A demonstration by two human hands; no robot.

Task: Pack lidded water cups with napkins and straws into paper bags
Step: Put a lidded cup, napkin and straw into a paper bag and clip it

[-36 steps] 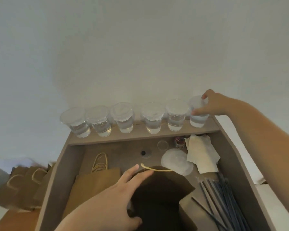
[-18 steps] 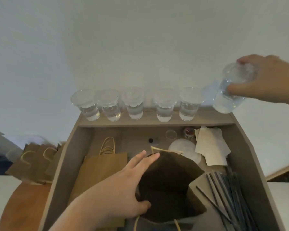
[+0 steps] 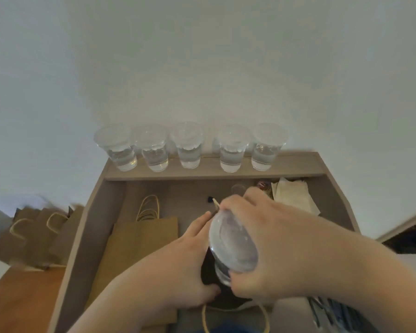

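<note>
Since half a second ago the right hand (image 3: 274,243) has swung down from beyond the right end of the shelf (image 3: 298,167) and now sits over the bag, bringing the lidded cup (image 3: 231,246) with it. Five cups are still in the row.

- Right hand: fingers and thumb clamped round the cup from the right. Fingertips wrap over the far edge of the lid, thumb on the near side by the cup's lower body. Cup tilted, lid turned up toward me, some water visible inside.
- Cup's base points down into the dark mouth of the open bag (image 3: 211,277), just below the thumb. I can't tell whether the base has passed the rim.
- Left hand (image 3: 187,267): gripping the bag's left wall. Fingers lie long and together along the outside, tips near the far corner of the mouth. Thumb hooks over the near rim, into the opening. Its fingers run just beside the cup's lid.
- Bag's rope handle (image 3: 235,316) loops out nearer me than both thumbs.
- Stack of flat bags (image 3: 139,251) lies left of the left hand's knuckles, handles pointing away.
- Napkins (image 3: 293,195) sit beyond the right fingertips, just past them.
- Straws (image 3: 334,313) lie right of the right wrist, blurred.
- Row of cups (image 3: 190,145) stands on the shelf, well beyond all fingertips, upright, lidded.
- More bags (image 3: 34,234) stand outside the wooden tray (image 3: 87,236), far left of the left hand.
</note>
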